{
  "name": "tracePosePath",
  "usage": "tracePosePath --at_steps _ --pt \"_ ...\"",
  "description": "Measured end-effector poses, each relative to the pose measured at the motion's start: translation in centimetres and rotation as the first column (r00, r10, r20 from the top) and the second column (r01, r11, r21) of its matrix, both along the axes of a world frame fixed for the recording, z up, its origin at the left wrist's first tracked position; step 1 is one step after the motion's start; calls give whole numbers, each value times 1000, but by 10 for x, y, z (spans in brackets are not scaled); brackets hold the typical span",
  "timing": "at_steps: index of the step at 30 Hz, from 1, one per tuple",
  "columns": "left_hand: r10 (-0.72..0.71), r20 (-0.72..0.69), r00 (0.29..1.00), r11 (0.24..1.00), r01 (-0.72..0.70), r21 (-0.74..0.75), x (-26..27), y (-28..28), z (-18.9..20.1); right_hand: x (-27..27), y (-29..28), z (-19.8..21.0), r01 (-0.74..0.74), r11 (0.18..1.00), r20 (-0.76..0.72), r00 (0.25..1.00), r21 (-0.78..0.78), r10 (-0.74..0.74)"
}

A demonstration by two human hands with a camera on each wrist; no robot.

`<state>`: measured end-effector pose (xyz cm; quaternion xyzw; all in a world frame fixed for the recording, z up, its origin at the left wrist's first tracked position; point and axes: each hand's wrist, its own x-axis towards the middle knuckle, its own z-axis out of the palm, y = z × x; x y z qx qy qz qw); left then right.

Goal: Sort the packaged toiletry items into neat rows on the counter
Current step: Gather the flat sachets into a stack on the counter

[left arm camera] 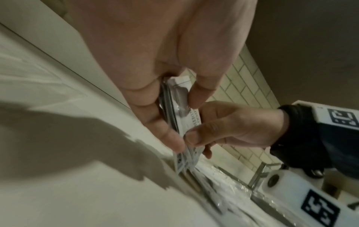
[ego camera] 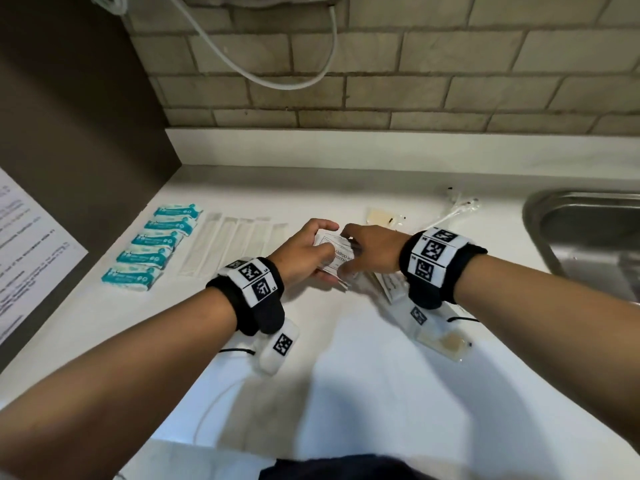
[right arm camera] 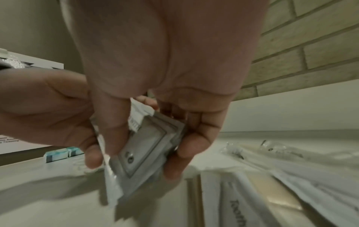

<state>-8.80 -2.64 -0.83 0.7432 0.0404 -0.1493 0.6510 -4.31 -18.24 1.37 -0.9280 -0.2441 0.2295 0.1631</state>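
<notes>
Both hands meet over the middle of the white counter (ego camera: 346, 375) around a small stack of white shampoo sachets (ego camera: 338, 253). My left hand (ego camera: 322, 251) grips the stack's left side, thumb on top and fingers underneath. From the right, my right hand (ego camera: 349, 252) pinches the same stack. In the right wrist view the silver backs of the sachets (right arm camera: 143, 150) show between thumb and fingers, held above the counter. Several teal packets (ego camera: 152, 247) lie in a row at the left, with a row of long white packets (ego camera: 228, 244) beside them.
Loose toothbrush and clear-wrapped packets (ego camera: 440, 337) lie under my right wrist, and more (ego camera: 457, 206) sit near the back. A steel sink (ego camera: 588, 237) is at the right. A printed sheet (ego camera: 27, 254) hangs on the dark panel at the left. A tiled wall stands behind.
</notes>
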Motion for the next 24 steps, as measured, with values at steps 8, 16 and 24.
tracePosePath --at_steps 8,16,24 --pt "-342 188 921 764 156 626 -14 36 0 -32 14 -12 -141 968 272 942 -207 195" --pt "-483 -91 871 312 268 911 -28 20 -14 -53 30 -41 -44 980 266 959 -195 96" --pt "-502 -62 863 468 332 819 -32 26 -23 -55 23 -45 -10 989 180 983 -149 37"
